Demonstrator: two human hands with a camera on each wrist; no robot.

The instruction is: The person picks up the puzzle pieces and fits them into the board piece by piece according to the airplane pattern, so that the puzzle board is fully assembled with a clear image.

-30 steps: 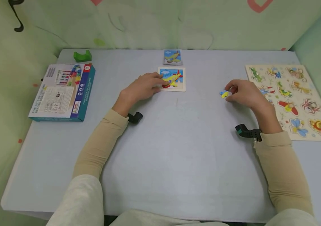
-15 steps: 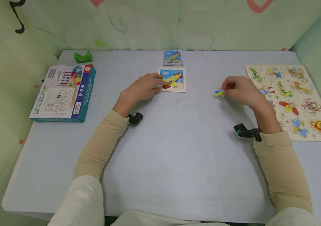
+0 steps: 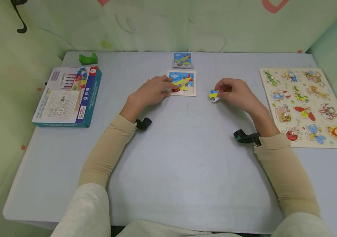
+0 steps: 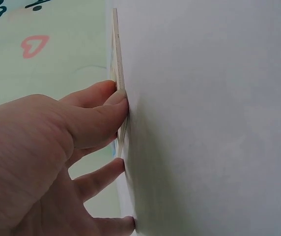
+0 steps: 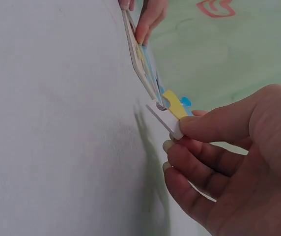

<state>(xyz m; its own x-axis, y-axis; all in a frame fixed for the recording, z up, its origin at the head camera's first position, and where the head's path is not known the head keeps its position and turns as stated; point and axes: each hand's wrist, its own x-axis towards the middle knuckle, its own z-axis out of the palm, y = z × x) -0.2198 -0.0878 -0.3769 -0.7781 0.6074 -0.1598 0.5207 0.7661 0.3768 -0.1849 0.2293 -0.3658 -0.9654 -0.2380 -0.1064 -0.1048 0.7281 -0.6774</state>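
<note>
A small wooden jigsaw puzzle [image 3: 189, 93] with a yellow airplane on blue sky lies in a pale frame at the table's middle. My left hand [image 3: 150, 91] holds its left side; in the left wrist view the thumb [image 4: 98, 120] lies against the frame's edge and the other fingers spread beyond it. To the right, my right hand [image 3: 236, 93] pinches a jigsaw piece [image 5: 172, 115] between thumb and fingertips. The piece is yellow, white and blue, tilted above the table. In the head view it is a short gap from the puzzle's right side.
Behind the puzzle lies a matching airplane picture [image 3: 183, 60]. A wooden insect peg board [image 3: 303, 102] takes up the right side of the table. At the left are a toy box [image 3: 64, 98] and a green arched block [image 3: 88, 59]. Curtains [image 3: 156, 26] border the table's back.
My right hand has carried the jigsaw piece left, away from the insect board and closer to the airplane puzzle. The left hand has stayed on the puzzle.
</note>
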